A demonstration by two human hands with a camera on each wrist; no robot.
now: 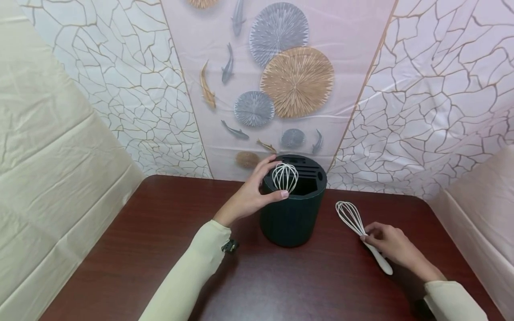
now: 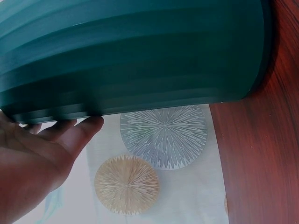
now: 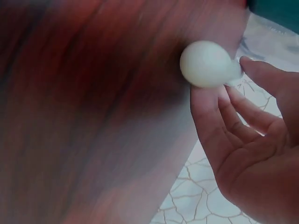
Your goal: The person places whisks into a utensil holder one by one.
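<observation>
A dark green utensil holder (image 1: 291,220) stands upright near the table's back edge. My left hand (image 1: 254,192) holds its left side by the rim, thumb in front and fingers toward the back. In the left wrist view, fingertips (image 2: 91,126) touch the holder's ribbed wall (image 2: 154,56). The wire head of one whisk (image 1: 285,177) shows over the holder's opening; its handle is hidden. On the right, my right hand (image 1: 391,244) pinches a second white whisk (image 1: 371,245) between thumb and fingers. Its rounded handle end (image 3: 205,64) faces the right wrist camera.
The holder's top has several slots (image 1: 307,171) and a larger opening. A dark red-brown wooden table (image 1: 160,249) lies below. Patterned cloth (image 1: 140,76) hangs behind it, with pale cloth (image 1: 52,178) at the left.
</observation>
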